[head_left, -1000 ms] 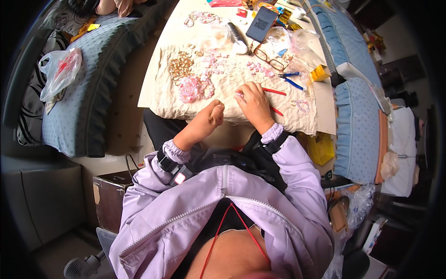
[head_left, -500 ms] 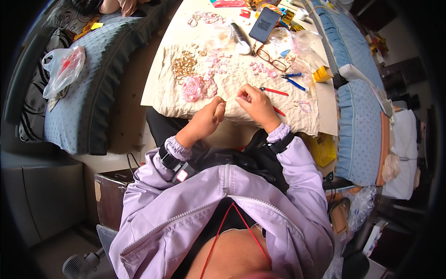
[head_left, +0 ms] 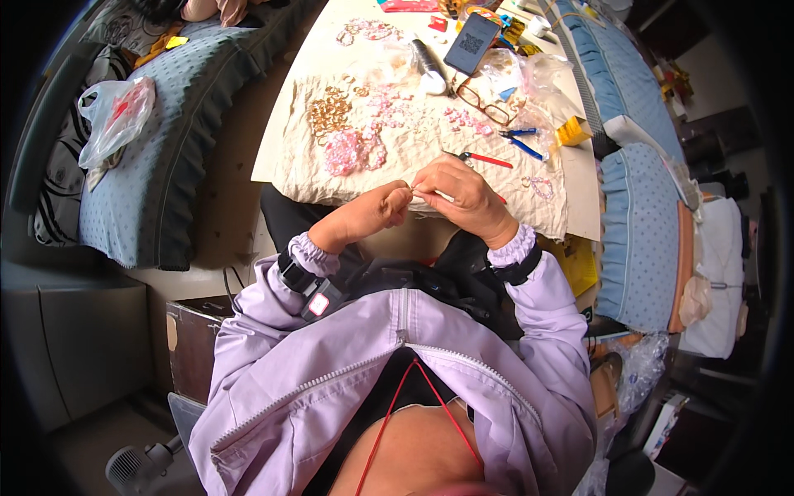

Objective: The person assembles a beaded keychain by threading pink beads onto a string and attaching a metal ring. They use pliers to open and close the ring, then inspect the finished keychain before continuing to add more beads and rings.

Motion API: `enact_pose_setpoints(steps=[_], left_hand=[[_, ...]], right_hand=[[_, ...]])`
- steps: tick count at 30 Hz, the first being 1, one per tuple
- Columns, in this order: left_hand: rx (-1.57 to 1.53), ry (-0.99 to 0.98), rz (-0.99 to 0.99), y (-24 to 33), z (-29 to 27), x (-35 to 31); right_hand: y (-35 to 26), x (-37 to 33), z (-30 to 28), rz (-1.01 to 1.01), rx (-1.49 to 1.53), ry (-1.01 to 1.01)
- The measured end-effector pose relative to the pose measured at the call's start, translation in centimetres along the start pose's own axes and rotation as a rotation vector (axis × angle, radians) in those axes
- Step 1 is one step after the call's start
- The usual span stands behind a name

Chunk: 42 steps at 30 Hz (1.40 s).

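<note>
Just above the near edge of the cream cloth, my two hands meet at the fingertips. My left hand is closed, thumb pressed on the curled forefinger. Pinching right against it is my right hand; what the fingers hold is too small to make out. Red-handled pliers lie just beyond my right hand. Left of them sit a pink bead heap and a pile of gold-coloured rings. A small beaded loop lies to the right, below blue-handled pliers.
Farther back are eyeglasses, a phone, a dark tube with a white end and loose pink beads. A yellow box stands at the table's right edge. Blue-covered seats flank the table.
My hands have come together, fingertips now touching where a gap was. The right hand has turned and come nearer to me, uncovering more of the red-handled pliers.
</note>
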<state>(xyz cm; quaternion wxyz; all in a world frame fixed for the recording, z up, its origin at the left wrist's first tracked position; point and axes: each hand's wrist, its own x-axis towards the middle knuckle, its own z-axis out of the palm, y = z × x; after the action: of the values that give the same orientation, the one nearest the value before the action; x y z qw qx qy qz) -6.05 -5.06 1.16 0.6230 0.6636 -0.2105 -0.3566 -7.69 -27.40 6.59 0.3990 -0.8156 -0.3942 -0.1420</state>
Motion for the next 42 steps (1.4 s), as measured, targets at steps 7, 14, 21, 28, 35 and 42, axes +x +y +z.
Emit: enact_pose_setpoints(steps=[7,14,21,28,35,42], left_hand=[[0.062,0.012,0.075,-0.3,0.6,0.1],[0.1,0.025,0.091,-0.2,0.9,0.2],[0.153,0.019,0.091,-0.2,1.1,0.4],[0.167,0.012,0.143,-0.1,1.1,0.1],[0.024,-0.039,0.189,1.1,1.1,-0.1],[-0.12,-0.051,0.238,3.4,1.0,-0.7]], right_hand=[[-0.5,-0.1,-0.1,0.036,-0.021,-0.019],[-1.1,-0.6,0.2,0.124,0.06,0.035],[-1.1,-0.6,0.1,0.112,0.042,0.008],[-1.1,-0.7,-0.2,0.14,-0.021,-0.025],[-1.3,-0.8,-0.4,0.328,0.033,-0.032],[-1.9,0.9,-1.6,0.097,-0.099,0.09]])
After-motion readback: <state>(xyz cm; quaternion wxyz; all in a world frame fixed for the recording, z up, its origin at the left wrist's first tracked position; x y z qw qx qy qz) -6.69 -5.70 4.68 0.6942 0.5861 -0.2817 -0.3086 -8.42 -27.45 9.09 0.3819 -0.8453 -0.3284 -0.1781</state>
